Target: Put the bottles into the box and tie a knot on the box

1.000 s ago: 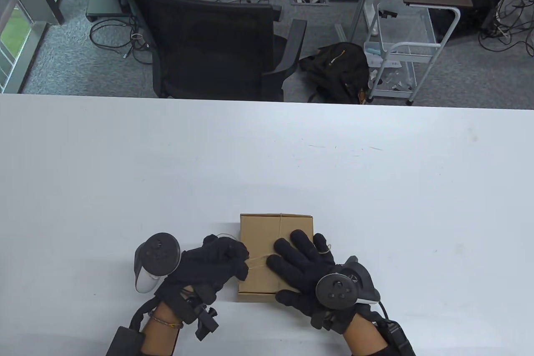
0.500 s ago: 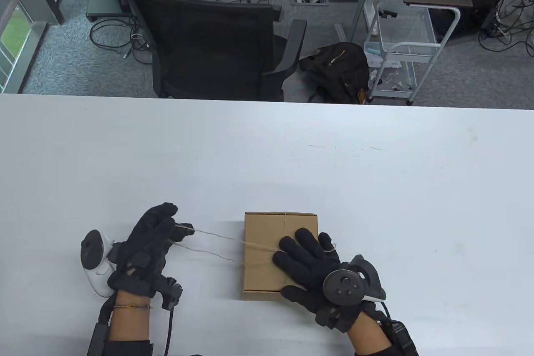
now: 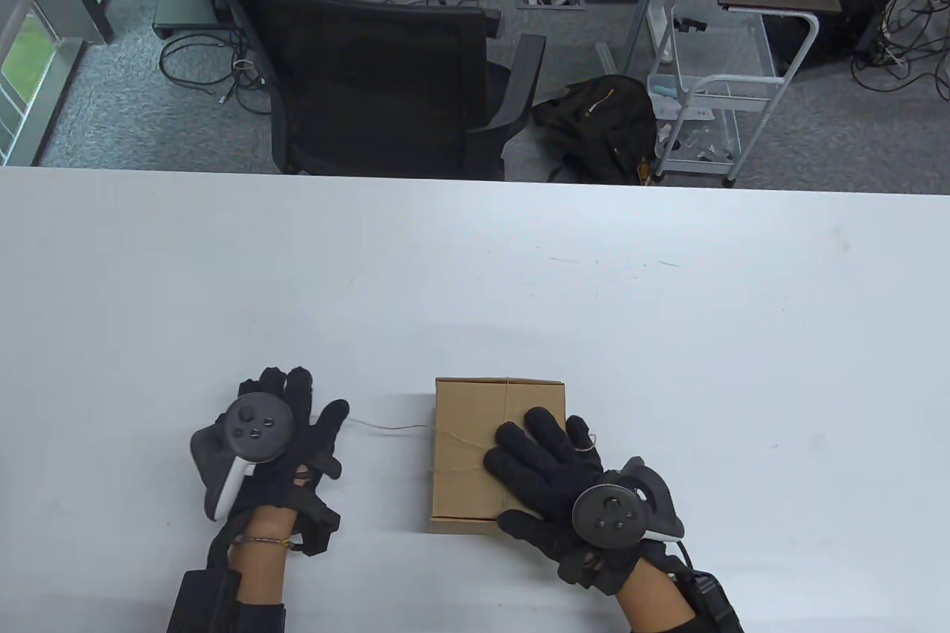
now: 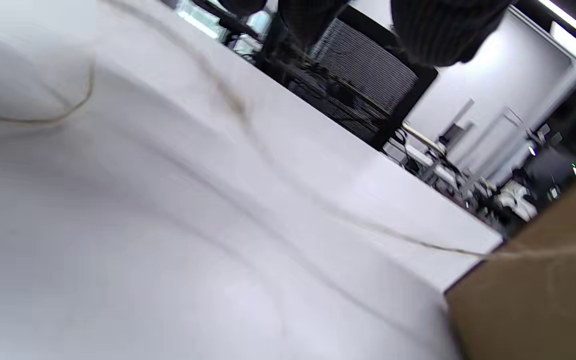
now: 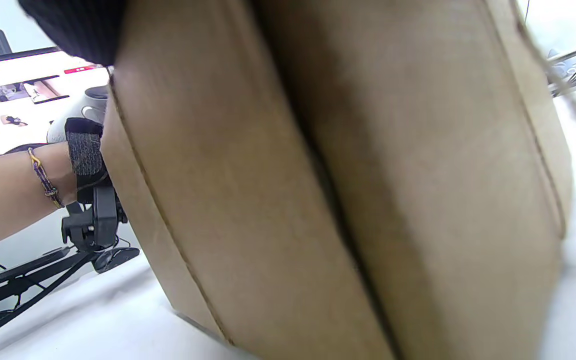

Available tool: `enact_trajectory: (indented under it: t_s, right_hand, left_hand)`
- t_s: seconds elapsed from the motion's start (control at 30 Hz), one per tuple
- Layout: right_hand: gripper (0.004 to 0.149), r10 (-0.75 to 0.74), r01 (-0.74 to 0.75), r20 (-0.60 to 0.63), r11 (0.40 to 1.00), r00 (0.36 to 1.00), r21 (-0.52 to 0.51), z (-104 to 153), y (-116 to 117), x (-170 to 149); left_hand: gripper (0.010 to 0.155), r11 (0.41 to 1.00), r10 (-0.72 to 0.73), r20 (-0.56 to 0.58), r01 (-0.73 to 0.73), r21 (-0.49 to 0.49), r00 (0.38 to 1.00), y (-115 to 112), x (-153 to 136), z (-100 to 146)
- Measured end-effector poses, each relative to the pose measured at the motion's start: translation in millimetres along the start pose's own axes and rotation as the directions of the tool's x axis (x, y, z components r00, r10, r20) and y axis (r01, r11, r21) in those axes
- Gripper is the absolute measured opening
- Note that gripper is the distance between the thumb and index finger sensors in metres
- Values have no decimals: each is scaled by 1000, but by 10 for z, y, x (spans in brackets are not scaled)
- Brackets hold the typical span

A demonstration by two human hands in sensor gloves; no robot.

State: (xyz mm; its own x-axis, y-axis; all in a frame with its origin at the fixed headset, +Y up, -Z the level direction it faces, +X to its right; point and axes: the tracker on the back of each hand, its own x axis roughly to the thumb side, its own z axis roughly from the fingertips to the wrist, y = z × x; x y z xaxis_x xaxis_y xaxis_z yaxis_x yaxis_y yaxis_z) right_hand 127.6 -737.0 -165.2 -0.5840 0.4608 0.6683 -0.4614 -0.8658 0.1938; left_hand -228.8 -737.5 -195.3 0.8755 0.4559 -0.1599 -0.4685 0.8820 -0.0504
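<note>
A closed brown cardboard box [image 3: 467, 440] stands on the white table [image 3: 475, 277] near the front edge, with thin twine [image 3: 386, 429] wrapped over its top. My right hand [image 3: 538, 451] lies flat on the lid with fingers spread, pressing it down; a twine loop sits by its little finger. My left hand [image 3: 297, 410] rests palm down left of the box, fingers straight and spread. Slack twine runs from the box's left side to just beside its thumb. In the left wrist view the twine [image 4: 418, 242] trails loosely over the table to the box [image 4: 543, 300]. No bottles show.
Beyond the table's far edge stand a black office chair [image 3: 371, 69], a dark backpack [image 3: 594, 121] on the floor and a white wire cart [image 3: 712, 99]. The right wrist view is filled by the box side [image 5: 318, 200], with my left forearm [image 5: 13, 190] behind it.
My left hand drew the twine out taut to the left, then turned palm down and the twine went slack. The box shifted slightly right. My right hand stayed on the lid.
</note>
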Motion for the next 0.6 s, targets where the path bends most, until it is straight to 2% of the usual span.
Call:
enact_trajectory:
  t_s: [0.03, 0.07, 0.17, 0.23, 0.3, 0.37, 0.47, 0.53, 0.6]
  right_hand:
    - [72, -1, 1, 0, 1000, 1000, 0, 0, 0, 3]
    - [72, 5, -5, -1, 1000, 1000, 0, 0, 2, 15]
    - [72, 45, -45, 11, 999, 999, -11, -5, 13, 47]
    - [72, 44, -43, 16, 999, 999, -13, -11, 19, 57]
    - [73, 45, -45, 19, 999, 999, -14, -13, 31, 64]
    - [73, 48, -47, 22, 999, 999, -16, -11, 31, 63]
    - [73, 54, -54, 26, 998, 998, -10, -20, 36, 81]
    - [74, 63, -63, 26, 998, 998, -4, -18, 27, 93]
    - [74, 14, -12, 35, 998, 999, -67, 11, -43, 73]
  left_hand:
    - [90, 1000, -3, 23, 3, 2, 1000, -37, 84, 17]
    - [85, 1000, 8, 126, -5, -25, 992, -79, 192, 25]
    - [76, 979, 203, 322, -181, -97, 925, -206, 421, 79]
    - [77, 952, 303, 337, -263, -158, 892, -283, 523, 116]
    - [73, 942, 324, 384, -260, -211, 865, -348, 652, 153]
    - [64, 974, 215, 429, -161, -159, 878, -371, 743, 200]
    - [46, 980, 198, 484, -189, -69, 853, -350, 812, 265]
    - [45, 987, 156, 515, -152, -51, 843, -358, 834, 300]
    - [46, 993, 110, 524, -114, -25, 844, -359, 845, 332]
